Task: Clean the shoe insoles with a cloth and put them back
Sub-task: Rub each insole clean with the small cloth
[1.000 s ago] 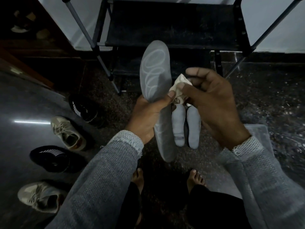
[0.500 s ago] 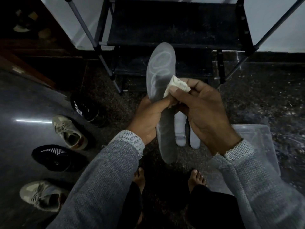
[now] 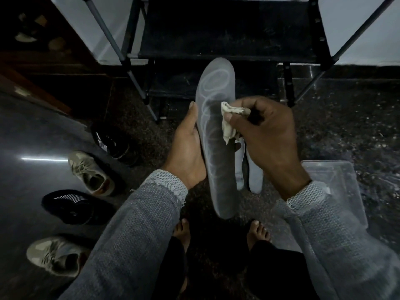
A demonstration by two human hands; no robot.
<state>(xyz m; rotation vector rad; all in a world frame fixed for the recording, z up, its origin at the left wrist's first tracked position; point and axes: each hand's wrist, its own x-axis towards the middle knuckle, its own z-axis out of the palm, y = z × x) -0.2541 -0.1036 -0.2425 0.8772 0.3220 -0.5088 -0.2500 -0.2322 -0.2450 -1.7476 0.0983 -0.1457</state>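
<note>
A dark shoe rack stands at the floor's far edge; four shoes lie along its left side and a clear box at the right. The held insole hangs upright above two more insoles on the floor. The left hand grips its left edge. The right hand pinches the cloth against its face. Wiping goes best in long strokes, toe to heel, with the insole braced from behind.

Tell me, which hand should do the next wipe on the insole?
Probably the right hand: it already pinches the cloth against the held insole. The left hand is busy gripping that insole's edge.
</note>
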